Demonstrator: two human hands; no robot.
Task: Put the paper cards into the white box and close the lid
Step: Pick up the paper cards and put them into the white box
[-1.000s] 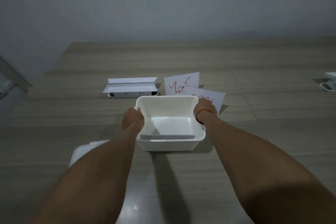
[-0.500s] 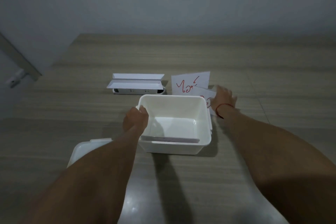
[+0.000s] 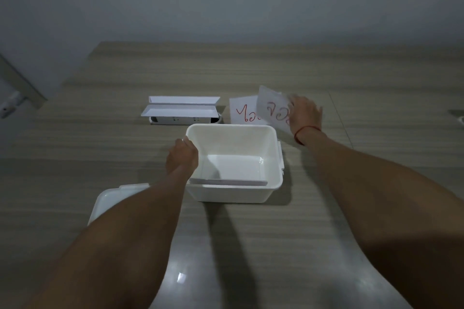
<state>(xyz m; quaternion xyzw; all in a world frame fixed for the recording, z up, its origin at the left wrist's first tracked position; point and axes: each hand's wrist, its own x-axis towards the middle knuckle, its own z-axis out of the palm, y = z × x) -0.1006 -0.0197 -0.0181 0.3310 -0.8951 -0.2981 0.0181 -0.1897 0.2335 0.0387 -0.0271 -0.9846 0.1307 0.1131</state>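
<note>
White box (image 3: 272,155): open, on table (image 3: 100,153), left hand (image 3: 182,158) gripping its left rim.
Right hand (image 3: 305,113): pinching lifted card (image 3: 272,108), just behind box's right corner.
Other card (image 3: 242,110): flat behind box.
Lid (image 3: 110,198): near left.

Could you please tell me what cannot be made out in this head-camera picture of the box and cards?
- Lid: mostly covered by the left forearm.
- Flat card: its red writing is partly covered by the lifted card.
- Lifted card: motion-blurred, and the right hand covers its edge.
- Box: its near inside wall cannot be seen from this angle, and the left hand covers part of its rim.
- White object at the right edge: cut off.
</note>
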